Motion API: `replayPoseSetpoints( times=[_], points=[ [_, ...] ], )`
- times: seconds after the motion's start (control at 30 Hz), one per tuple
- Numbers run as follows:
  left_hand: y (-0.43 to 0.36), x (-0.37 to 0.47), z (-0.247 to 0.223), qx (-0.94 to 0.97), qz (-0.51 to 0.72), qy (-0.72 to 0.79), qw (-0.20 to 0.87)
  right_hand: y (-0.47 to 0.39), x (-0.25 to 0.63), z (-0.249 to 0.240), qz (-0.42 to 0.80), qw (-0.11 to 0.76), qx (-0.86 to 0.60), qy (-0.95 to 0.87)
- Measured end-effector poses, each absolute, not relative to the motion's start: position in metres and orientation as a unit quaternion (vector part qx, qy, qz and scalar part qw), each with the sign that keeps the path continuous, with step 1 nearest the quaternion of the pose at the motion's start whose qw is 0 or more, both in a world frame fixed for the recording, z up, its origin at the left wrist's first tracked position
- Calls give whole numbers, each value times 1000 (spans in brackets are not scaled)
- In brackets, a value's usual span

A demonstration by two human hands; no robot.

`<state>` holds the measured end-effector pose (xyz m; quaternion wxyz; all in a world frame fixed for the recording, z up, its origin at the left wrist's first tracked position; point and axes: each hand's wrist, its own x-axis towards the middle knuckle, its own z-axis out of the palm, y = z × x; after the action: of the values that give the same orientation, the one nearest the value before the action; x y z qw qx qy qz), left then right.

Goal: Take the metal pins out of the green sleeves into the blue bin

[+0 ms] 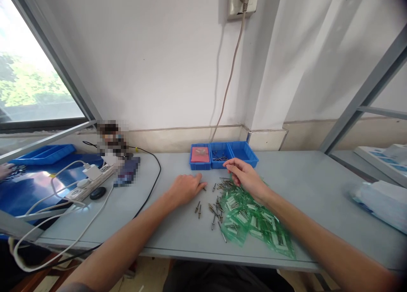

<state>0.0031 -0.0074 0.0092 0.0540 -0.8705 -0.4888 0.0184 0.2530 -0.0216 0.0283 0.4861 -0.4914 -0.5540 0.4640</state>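
My left hand (187,188) rests low over the table with curled fingers, its thumb and fingertips closed at a small metal blind rivet, mostly hidden. Raised in front of the blue bins, my right hand (246,179) has thumb and fingers pinched together; what they hold, if anything, is too small to make out. Between and below the hands lie several loose blind rivets (213,209). Under my right hand and forearm spreads a pile of green plastic bags (254,220) with rivets and white strips inside.
Behind the hands stand joined blue bins: a left bin (200,166) with a pink card, a middle bin (219,165) holding rivets, and a right bin (251,159). A power strip (92,183), cables and a black mouse-like object (98,193) lie left. Another person's hand (5,171) shows far left.
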Motion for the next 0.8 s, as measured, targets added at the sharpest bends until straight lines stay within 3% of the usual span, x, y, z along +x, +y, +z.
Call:
replayPoseSetpoints(
  times=[0.47,0.8],
  points=[
    [-2,-11,16,-899,-40,-435,18,-23,252,27,459,514,-485,-539],
    [-4,-11,19,-907,-68,-415,-22,-21,259,24,544,556,-415,-471]
  ],
)
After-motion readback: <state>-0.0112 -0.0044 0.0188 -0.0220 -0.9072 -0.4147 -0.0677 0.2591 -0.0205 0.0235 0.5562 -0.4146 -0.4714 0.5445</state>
